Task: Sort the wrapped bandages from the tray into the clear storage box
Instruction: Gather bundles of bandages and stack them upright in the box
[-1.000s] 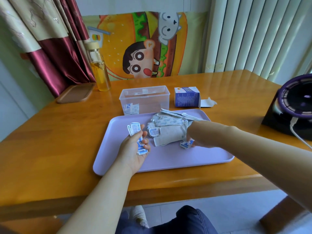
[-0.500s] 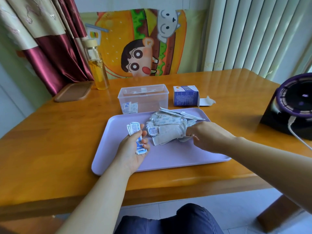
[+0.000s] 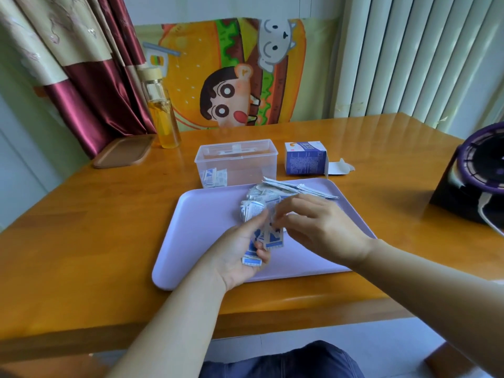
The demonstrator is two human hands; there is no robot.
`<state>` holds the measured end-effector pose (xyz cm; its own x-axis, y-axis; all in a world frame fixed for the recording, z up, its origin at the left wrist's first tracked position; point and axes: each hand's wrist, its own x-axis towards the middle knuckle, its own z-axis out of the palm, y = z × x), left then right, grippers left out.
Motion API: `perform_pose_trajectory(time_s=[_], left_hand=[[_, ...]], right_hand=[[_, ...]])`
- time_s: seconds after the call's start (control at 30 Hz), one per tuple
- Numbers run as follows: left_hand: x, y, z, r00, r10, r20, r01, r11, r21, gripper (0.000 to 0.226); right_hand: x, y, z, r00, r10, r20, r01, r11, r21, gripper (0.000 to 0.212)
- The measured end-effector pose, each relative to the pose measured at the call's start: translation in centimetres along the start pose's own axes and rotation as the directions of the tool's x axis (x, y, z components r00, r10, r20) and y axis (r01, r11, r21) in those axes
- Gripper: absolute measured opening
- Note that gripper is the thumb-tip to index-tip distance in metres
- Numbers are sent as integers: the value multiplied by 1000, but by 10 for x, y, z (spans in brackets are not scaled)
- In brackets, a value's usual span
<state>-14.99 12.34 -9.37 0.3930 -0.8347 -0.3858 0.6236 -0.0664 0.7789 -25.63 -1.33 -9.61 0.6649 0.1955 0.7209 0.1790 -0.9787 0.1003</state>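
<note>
Above the lilac tray [image 3: 207,236], the left hand [image 3: 240,257] clutches a stack of wrapped bandages [image 3: 268,237] while the right hand [image 3: 321,230] pinches that stack's top, the clear storage box [image 3: 245,162] just behind the tray.

One tray [image 3: 207,214], one box [image 3: 245,162], perhaps twenty bandages [image 3: 268,199]

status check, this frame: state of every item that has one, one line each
Clear plastic storage box: lid off, a few wrapped bandages in its left end.
Lilac plastic tray: flat on the table, loose bandage pile at its far side.
Blue cardboard carton: end flap open.
Glass bottle of yellow liquid: upright, capped.
Left hand: palm up, holding small bandage stack.
Right hand: fingers at that stack.
</note>
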Motion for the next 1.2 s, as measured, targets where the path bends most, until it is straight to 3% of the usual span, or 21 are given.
perform_pose_trajectory(time_s=[0.1, 0.17, 0.23, 0.3, 0.33, 0.53, 0.77, 0.9, 0.97, 1.1, 1.2], left_hand=[[0, 0, -6, 993, 101, -59, -98, 994, 50, 12], [1, 2, -12, 979, 160, -128, -152, 986, 66, 13], [3, 3, -18, 965, 200, -167, -189, 979, 78, 10], [5, 2, -22, 955, 242, -170, -224, 967, 119, 11], [7, 1, -22, 951, 261, -163, -238, 960, 150, 12], [12, -3, -23, 946, 298, -125, -270, 941, 204, 21], [16, -5, -28, 908, 368, -198, -330, 922, 200, 19], [16, -4, -31, 855, 454, -251, -359, 866, 347, 15], [15, -3, -29, 836, 503, -220, -382, 820, 425, 29], [15, -1, -23, 779, 613, -129, -448, 689, 570, 17], [15, 0, -21, 746, 660, -90, -465, 612, 640, 23]], right_hand=[[-3, 0, 12, 998, 55, 6, -55, 997, -48, 26], [3, -6, 15, 936, 351, -6, -347, 928, 133, 26], [15, -11, 14, 713, 678, 178, -681, 610, 405, 20], [24, -13, 17, 492, 723, 484, -820, 199, 536, 25], [25, -15, 21, 442, 684, 580, -827, 60, 559, 22], [21, -21, 43, 392, 672, 628, -666, -264, 698, 21], [22, -13, 34, 306, 717, 626, -612, -355, 706, 23], [23, 0, 14, 266, 708, 654, -430, -520, 738, 18], [26, 1, 6, 261, 639, 724, -510, -545, 665, 14], [33, -7, 8, 250, 511, 822, -661, -530, 531, 12], [33, -11, 12, 262, 489, 832, -699, -498, 514, 17]])
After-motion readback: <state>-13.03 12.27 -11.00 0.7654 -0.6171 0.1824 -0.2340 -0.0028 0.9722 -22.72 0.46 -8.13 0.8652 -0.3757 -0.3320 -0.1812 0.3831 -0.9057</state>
